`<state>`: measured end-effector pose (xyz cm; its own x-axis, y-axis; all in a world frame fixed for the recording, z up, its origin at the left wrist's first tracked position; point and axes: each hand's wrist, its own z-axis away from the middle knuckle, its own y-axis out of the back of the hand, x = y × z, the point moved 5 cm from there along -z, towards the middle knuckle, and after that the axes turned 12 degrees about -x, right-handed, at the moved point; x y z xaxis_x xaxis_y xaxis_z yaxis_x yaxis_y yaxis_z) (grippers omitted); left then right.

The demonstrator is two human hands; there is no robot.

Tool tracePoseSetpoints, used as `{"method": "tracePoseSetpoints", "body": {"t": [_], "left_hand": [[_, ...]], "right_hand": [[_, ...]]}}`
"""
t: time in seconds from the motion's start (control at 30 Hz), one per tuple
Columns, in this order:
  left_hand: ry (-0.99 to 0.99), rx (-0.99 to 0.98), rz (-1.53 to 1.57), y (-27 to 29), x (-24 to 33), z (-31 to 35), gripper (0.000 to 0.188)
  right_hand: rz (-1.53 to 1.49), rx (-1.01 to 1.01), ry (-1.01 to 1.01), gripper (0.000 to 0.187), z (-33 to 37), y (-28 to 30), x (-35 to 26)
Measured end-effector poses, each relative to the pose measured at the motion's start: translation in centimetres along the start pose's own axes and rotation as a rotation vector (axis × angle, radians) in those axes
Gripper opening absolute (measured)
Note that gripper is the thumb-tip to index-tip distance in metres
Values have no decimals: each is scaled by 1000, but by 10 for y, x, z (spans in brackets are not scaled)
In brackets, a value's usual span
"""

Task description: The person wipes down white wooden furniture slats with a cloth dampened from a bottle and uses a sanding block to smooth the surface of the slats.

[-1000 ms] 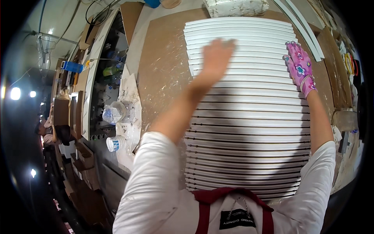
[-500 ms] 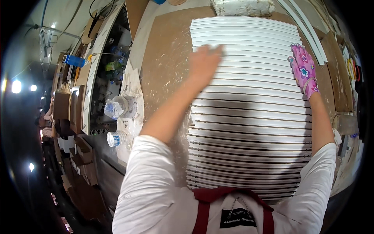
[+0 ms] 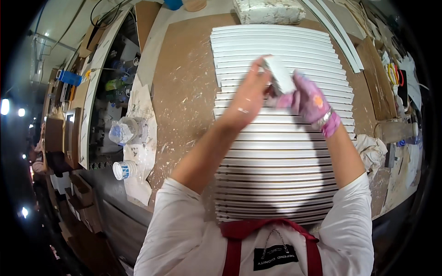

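Note:
Many long white slats (image 3: 276, 144) lie side by side across the board, their ends stepping unevenly along both sides. Above their upper part, a small white flat piece (image 3: 280, 76) is tilted between my two hands; its edge looks ridged, but blur hides what it is. My bare left hand (image 3: 251, 96) grips it from the left with curled fingers. On its right side, my right hand (image 3: 313, 99) in a pink flowered glove closes on it, thumb side low. Some slats under my hands are hidden.
Beneath the slats is a brown board (image 3: 184, 60) with white specks. A white-smeared block (image 3: 269, 11) sits at the far end, with two white strips (image 3: 338, 34) to its right. At left stand a clear plastic jug (image 3: 124, 131) and a white cup (image 3: 123, 170). A crumpled cloth (image 3: 370, 152) lies right.
My hands have come together from the two sides of the slats and now hold a white piece between them. The whole view has shifted slightly.

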<state>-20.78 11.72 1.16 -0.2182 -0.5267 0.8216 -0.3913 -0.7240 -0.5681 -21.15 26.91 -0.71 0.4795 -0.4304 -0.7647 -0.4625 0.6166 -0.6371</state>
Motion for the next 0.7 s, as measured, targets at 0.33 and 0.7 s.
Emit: {"method": "tracePoseSetpoints", "body": {"t": [0.33,0.7], "left_hand": [[-14,-193,-590,18,2,8,39],[36,125,-2014,146,14,-62,49]], "right_hand": [[-291,-99,-10,50,26,-29,23],[2033,403,101,34,-107,-24,-1]]}}
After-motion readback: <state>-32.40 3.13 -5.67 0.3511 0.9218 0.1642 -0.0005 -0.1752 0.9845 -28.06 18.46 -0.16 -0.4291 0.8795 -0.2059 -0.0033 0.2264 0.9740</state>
